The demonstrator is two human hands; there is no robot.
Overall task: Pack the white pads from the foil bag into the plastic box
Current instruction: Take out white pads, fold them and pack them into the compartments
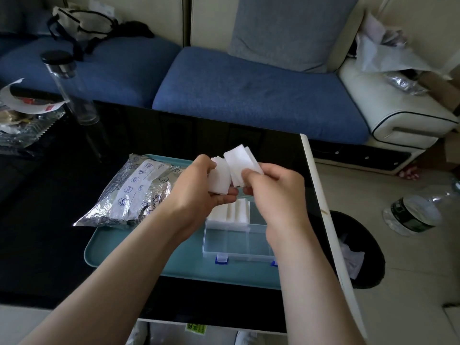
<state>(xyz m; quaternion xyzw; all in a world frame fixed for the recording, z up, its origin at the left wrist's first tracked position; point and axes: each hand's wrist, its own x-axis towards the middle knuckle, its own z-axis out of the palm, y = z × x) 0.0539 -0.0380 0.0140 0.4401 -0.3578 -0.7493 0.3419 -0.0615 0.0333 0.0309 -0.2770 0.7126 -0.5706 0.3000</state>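
Both hands hold a stack of white pads (236, 168) above the clear plastic box (236, 242). My left hand (199, 188) grips the left part of the stack from below. My right hand (273, 188) pinches the right part, which fans away from the rest. More white pads (231, 211) stand in the box's far left compartment; the near compartments look bare. The silver foil bag (134, 192) lies flat to the left, partly on the teal tray (139, 255) that carries the box.
The tray sits on a black glass table (49, 220) with a white right edge. A clear tube with a black cap (69, 88) and crumpled wrappers (22, 115) are at the far left. A black waste bin (358, 247) and a plastic bottle (413, 212) are on the floor at right. A blue sofa stands behind.
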